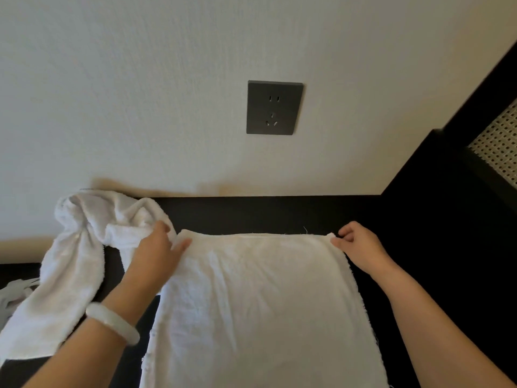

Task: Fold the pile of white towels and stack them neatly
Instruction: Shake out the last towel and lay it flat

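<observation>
Status on the fold: the flat white terry towel [257, 303] fills the lower middle of the frame, spread on the dark tabletop [265, 214], and its far edge looks doubled over, so I'd call this the first fold being squared up. My right hand [361, 245] pinches the far right corner, grip clamped on the cloth. My left hand [156, 250] is on the far left corner with the thumb on top. It looks like a pinch too, though the fingers underneath are hidden.

I reckon the next move is to line both corners up with the layer below, smooth out the wrinkles in the middle, then fold again across. Terry slides on itself, so both corners should travel together.

The crumpled white towel [75, 264] at the left of the frame, just beside my left hand, isn't folded yet.

Containers: none in view, no basket or bin, so I guess the stack goes on the tabletop.
</observation>
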